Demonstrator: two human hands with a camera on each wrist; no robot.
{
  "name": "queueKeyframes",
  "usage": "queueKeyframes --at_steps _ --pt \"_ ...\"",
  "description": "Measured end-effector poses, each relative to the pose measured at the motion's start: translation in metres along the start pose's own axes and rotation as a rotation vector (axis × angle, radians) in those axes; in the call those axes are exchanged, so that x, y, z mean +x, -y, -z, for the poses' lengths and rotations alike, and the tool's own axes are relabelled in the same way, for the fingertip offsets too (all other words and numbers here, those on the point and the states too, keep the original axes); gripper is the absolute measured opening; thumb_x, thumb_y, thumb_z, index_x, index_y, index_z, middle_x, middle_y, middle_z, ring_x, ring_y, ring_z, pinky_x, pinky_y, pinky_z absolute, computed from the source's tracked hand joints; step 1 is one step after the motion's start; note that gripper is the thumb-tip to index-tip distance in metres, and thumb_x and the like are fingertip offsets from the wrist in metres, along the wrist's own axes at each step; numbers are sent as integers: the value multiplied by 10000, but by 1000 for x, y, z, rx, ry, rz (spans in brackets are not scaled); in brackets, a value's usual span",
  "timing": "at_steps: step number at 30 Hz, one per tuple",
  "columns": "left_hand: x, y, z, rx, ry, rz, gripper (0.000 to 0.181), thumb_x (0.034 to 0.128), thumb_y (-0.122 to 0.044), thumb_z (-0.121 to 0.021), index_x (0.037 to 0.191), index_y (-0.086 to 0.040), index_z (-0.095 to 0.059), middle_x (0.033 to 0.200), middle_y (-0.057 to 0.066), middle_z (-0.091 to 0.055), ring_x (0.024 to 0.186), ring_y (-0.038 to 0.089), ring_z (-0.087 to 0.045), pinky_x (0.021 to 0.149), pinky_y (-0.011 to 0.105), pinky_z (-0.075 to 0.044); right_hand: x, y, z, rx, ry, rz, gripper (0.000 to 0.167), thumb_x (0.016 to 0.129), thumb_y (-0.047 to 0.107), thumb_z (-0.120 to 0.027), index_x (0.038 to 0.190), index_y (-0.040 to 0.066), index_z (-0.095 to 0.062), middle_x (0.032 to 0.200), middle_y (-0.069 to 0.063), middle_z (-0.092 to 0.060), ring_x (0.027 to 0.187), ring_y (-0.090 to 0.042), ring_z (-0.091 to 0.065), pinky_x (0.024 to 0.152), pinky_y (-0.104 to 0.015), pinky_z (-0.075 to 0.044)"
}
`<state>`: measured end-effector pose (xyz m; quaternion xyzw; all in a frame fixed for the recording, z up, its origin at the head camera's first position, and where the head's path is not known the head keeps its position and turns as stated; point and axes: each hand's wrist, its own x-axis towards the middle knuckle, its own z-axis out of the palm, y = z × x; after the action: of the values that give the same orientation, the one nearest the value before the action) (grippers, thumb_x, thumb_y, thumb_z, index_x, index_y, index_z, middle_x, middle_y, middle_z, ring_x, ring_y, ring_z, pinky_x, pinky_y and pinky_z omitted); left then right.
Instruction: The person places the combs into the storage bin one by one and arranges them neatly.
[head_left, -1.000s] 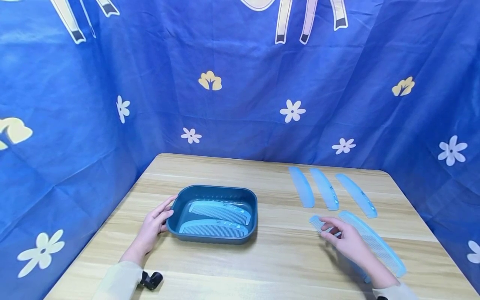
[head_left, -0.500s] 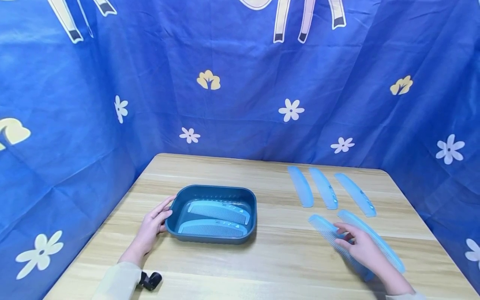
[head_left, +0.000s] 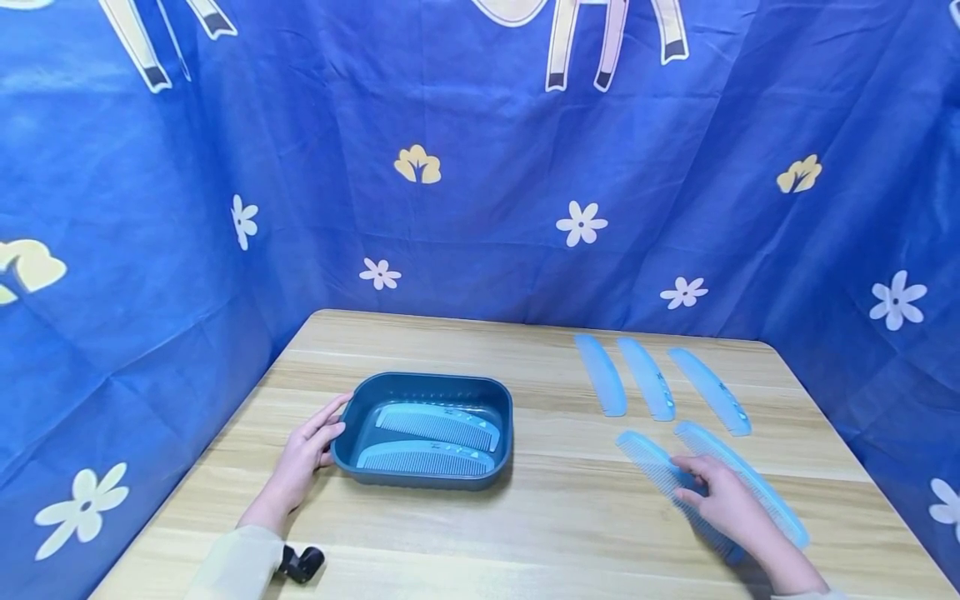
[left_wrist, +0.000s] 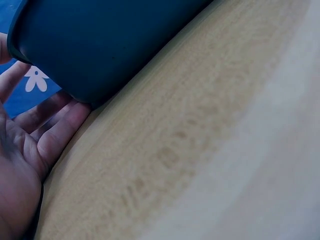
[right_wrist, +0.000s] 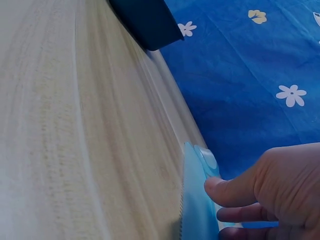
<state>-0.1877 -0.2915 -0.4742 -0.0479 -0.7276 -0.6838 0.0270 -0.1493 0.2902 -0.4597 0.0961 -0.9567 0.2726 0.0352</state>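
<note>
My left hand holds the left end of a dark blue-green plastic basin, with fingers against its outer wall and lower corner in the left wrist view. Two light-blue combs lie flat inside: an upper comb and a lower comb. At the right, my right hand is over another blue comb on the table. Its thumb and bent fingers are spread over that comb's width. In the right wrist view the thumb appears to touch the comb; a firm grip cannot be made out.
A further comb lies just right of my right hand. Behind it, three combs, a left one, a middle one and a right one, rest on the wooden table. A patterned blue cloth surrounds the table.
My right hand has moved right and toward me along the comb, then come down closer to it. The left hand and basin stay put.
</note>
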Motion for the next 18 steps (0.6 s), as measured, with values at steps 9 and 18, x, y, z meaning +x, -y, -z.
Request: queueKeyframes --at_steps 9,18 --pt "0 2 -1 15 2 -2 484 980 -217 -474 1438 -116 -356 1320 250 -342 928 105 -597 685 293 -542 1 0 -3 -72 -3 -30 453 748 71 -753 1171 -5 -610 1067 -154 -601 885 -308 -591 717 -449 -499" --pt "0 3 0 11 0 -5 482 980 -211 -474 1437 -111 -358 1290 203 -365 926 94 -592 686 299 -543 7 -2 -3 -94 37 -12 488 742 60 -752 1187 -42 -579 979 -143 -575 889 -326 -578 729 -460 -490"
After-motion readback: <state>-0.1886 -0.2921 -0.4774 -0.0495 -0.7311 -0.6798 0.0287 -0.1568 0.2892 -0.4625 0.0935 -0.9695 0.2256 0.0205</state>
